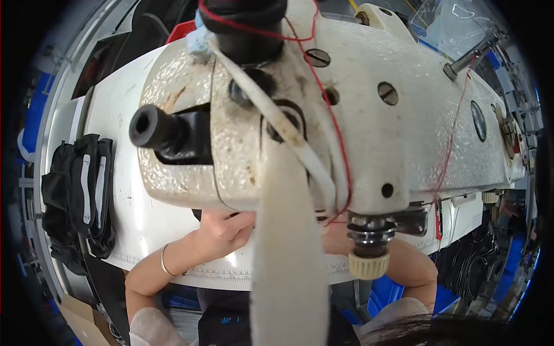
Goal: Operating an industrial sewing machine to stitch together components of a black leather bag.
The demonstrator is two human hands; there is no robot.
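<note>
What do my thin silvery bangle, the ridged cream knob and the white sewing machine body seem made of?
Thin silvery bangle: probably polished metal; it glints. Ridged cream knob: likely matte plastic, with regular grooves. White sewing machine body: perhaps glossy painted metal; pebbled coating shines.

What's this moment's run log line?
left hand: near sewing machine, grip hidden | right hand: mostly hidden | black cloth: left edge of table

One sewing machine (369,138), one white bench (128,213), two bare forearms (187,254), one bangle (164,262), one cardboard box (86,324) and two pale strips (86,189) on black fabric (56,193) are showing.
</note>
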